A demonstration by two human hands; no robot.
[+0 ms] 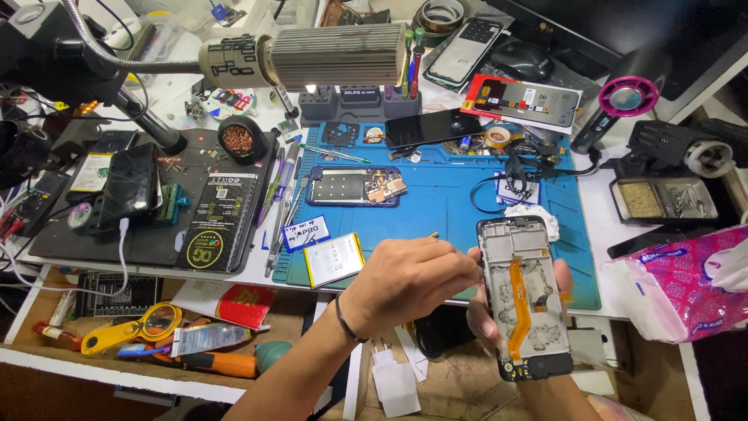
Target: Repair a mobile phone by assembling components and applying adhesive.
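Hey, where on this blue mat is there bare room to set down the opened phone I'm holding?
The clearest patch on the blue mat lies between the other opened phone and the black cables, above your left hand. A narrower bare strip runs along the right edge, beside the white cloth. The mat's top edge is crowded with parts and a tape roll.

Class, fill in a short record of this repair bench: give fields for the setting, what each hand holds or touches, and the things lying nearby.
Setting: cluttered bench with a blue mat
Left hand: pinches a thin tool, its tip just showing, at the frame's edge
Right hand: grips an opened phone frame with an orange flex cable
Nearby: second opened phone, battery, pink tissue pack, lamp
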